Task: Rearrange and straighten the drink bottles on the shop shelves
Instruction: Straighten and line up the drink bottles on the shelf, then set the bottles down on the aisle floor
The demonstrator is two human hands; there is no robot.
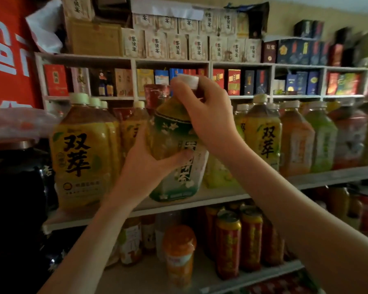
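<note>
The tea bottle [179, 162], green-labelled with a white cap [188, 81], is at the front of the middle shelf [317, 179], in the gap between two groups of yellow bottles. It leans slightly; whether its base touches the board cannot be told. The left hand [142, 168] grips its body, thumb curled across the label. The right hand [206, 117] is curled over the neck and cap from above.

Just beside it on the left stands a big yellow bottle [83, 153], with three pale caps showing in that row and one more bottle close behind the left hand. On the right, another yellow bottle [263, 134], an orange one [295, 143] and a light green one [323, 141] stand shoulder to shoulder, with blurred ones beyond. A red jar [155, 92] rises behind the held bottle.

Bare board shows along the shelf's front edge under both forearms. Above, a cubby shelf of small boxes [234, 81] hangs close over the caps. Below, two red-and-yellow cans [228, 247] stand in front, beside an orange-topped bottle [180, 255]. A dark jar [15, 177] closes off the left end.
</note>
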